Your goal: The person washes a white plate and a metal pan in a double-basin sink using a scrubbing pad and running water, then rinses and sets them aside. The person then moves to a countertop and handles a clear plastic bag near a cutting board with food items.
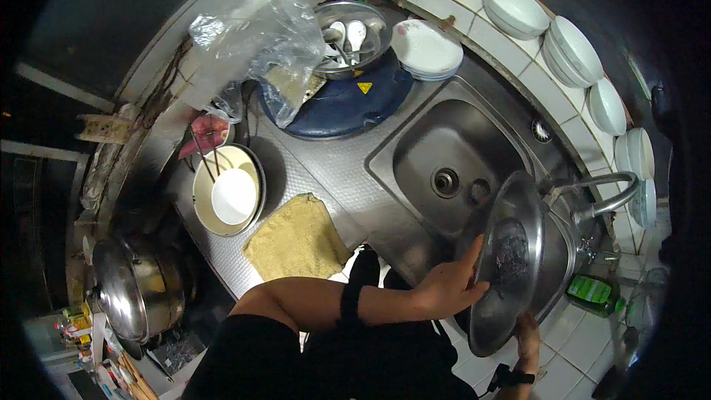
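Observation:
A shiny stainless steel basin (485, 318) is tilted steeply over the right-hand sink bowl, below the faucet. My left hand (452, 287) grips its near left rim, the fingers partly hidden by the metal. At the basin's lower right edge, my right hand (527, 335) is closed on the rim, with some fingers out of sight behind it. Wet, bright reflections show on the inside of the basin. The curved faucet (618, 194) stands just beyond it.
A metal sink (418, 152) lies left of the basin. Leftward are a yellow cloth (296, 241), nested bowls (202, 200) with chopsticks, a blue lid (348, 107) and a steel bowl of spoons (381, 33). White bowls (516, 11) line the tiled ledge; green detergent (590, 290) stands right.

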`<action>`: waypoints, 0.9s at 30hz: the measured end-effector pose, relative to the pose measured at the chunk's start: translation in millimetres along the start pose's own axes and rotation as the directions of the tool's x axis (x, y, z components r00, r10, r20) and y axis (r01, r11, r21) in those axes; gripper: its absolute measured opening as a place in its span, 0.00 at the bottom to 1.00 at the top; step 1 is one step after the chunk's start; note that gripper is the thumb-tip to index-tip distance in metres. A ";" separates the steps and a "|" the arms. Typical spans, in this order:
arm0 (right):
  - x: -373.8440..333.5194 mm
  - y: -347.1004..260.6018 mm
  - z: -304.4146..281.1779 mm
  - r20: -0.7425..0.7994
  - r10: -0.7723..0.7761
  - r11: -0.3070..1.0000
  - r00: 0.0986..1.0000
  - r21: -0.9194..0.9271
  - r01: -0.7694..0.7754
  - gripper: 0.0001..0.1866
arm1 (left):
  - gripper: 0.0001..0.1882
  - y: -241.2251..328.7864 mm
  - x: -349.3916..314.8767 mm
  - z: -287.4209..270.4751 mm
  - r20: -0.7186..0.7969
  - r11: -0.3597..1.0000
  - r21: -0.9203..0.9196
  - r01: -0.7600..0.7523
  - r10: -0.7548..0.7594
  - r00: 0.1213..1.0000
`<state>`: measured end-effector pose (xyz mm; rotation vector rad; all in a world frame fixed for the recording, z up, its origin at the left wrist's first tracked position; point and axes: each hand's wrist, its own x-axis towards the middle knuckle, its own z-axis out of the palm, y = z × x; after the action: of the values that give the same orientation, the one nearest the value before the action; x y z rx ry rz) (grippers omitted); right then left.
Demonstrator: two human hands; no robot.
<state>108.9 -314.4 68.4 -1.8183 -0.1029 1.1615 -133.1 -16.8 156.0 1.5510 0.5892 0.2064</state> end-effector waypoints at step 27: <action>58.6 -42.5 49.4 0.451 -0.117 0.261 0.885 -0.846 0.465 0.28 | 0.37 60.3 0.7 75.8 -0.207 0.983 0.173 -0.056 0.092 0.974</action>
<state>120.5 -228.4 55.6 -2.3951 -1.6025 1.1456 -82.0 -80.6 208.0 1.7271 0.7332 0.3940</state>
